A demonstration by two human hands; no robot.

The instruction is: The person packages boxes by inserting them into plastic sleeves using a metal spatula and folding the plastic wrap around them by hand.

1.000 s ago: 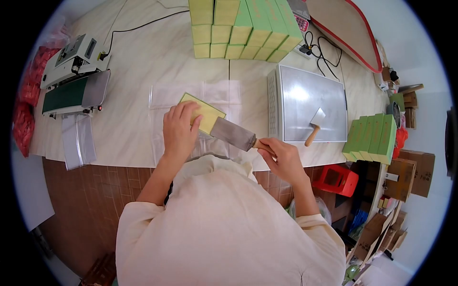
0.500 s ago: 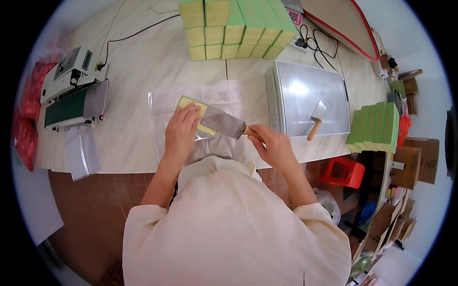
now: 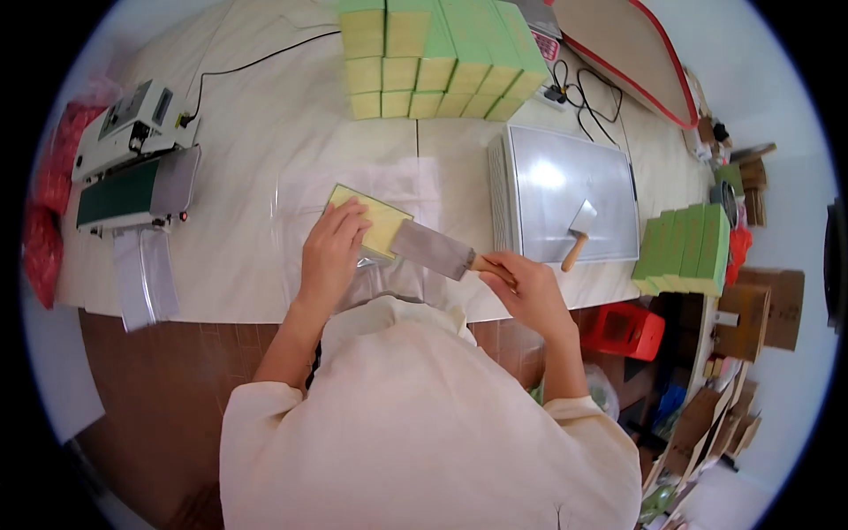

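Observation:
A yellow block with green edges [image 3: 385,225] lies tilted over clear plastic film [image 3: 305,190] on the table. My left hand [image 3: 334,243] rests on its left part, fingers bent over it and close together. The wooden handle [image 3: 492,268] of a wide scraper is gripped in my right hand [image 3: 526,287]. Its flat metal blade [image 3: 433,249] points left, with its tip at the block's right edge; whether the tip goes under the block cannot be made out.
A metal-topped box [image 3: 565,185] carries a smaller scraper [image 3: 579,237]. Green and yellow boxes are stacked at the back [image 3: 442,62] and at the right [image 3: 685,247]. A sealing machine [image 3: 137,168] stands left. Black cables [image 3: 587,102] lie back right.
Half a second ago the blade overlapped the block; it has since drawn back to the right, along with my right hand. My left hand stays on the block.

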